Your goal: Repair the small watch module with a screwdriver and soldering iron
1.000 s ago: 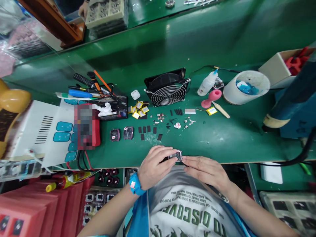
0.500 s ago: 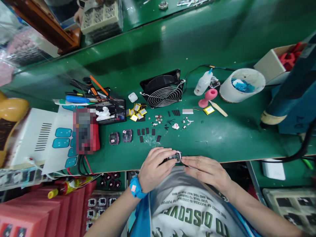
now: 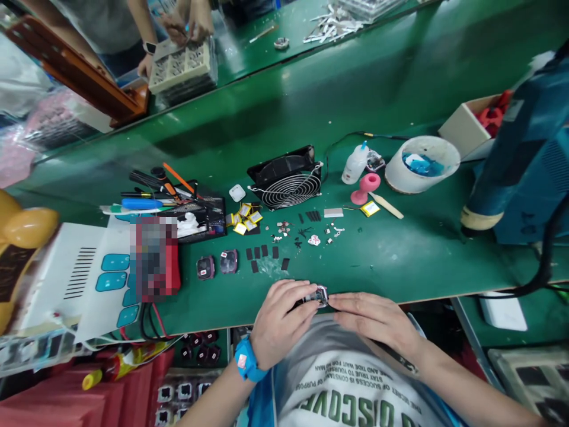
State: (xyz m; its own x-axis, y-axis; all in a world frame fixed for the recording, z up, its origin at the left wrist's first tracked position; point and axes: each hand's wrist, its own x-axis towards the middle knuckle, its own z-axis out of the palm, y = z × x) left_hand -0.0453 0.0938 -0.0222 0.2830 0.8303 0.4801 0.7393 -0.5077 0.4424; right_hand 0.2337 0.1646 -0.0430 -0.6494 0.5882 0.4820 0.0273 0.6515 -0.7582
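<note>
Across the green tabletop, small metal and plastic parts lie in loose groups, and at the near edge all the close work gathers. Between both hands sits a small squarish casing with a silver rim and a dark inner side. From where I stand, the left hand has its fingers closed on the casing's left part, while the right hand brings bunched fingertips up to the opposite edge; whether they grip something fine there, I cannot tell. I'd judge the step to be detail work along that right-hand rim, the left steadying, the right doing the fiddling. To my eye, the next move calls for a firm left hold and small, light pressure from the right. Flat black rectangular pads lie beyond, near two dark square cases with purplish rims.
</note>
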